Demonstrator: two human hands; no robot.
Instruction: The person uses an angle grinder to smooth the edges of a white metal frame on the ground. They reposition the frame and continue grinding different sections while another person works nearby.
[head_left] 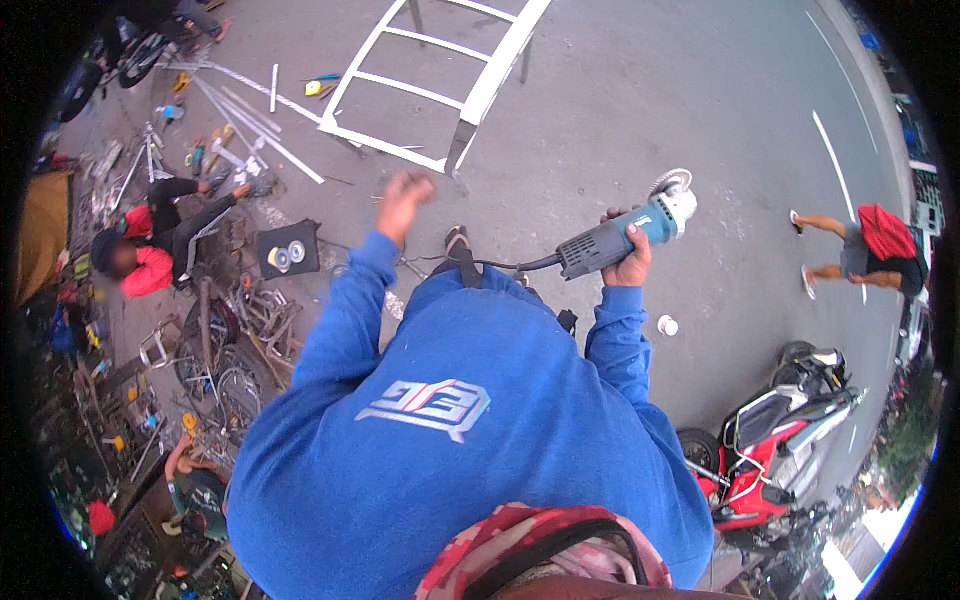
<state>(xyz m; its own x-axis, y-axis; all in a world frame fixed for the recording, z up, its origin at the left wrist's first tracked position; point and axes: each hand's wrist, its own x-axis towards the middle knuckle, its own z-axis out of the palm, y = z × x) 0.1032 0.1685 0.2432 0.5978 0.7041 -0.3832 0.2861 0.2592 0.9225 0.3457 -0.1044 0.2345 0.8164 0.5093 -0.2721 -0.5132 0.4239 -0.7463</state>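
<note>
My right hand (632, 258) grips a teal and grey angle grinder (620, 237), its disc guard pointing up and right and its black cord running back toward my body. My left hand (403, 203) is raised in front of me, blurred, holding nothing, fingers loosely curled. Both arms are in blue sleeves. Ahead on the concrete stands a white-painted metal frame (440, 80) with several crossbars; neither hand touches it.
A person in red and black (160, 235) crouches at the left among loose white metal bars (250, 120) and scrap. Another person in red (870, 250) walks at the right. A red motorbike (770, 450) stands at lower right. A small white cup (667, 325) lies on the ground.
</note>
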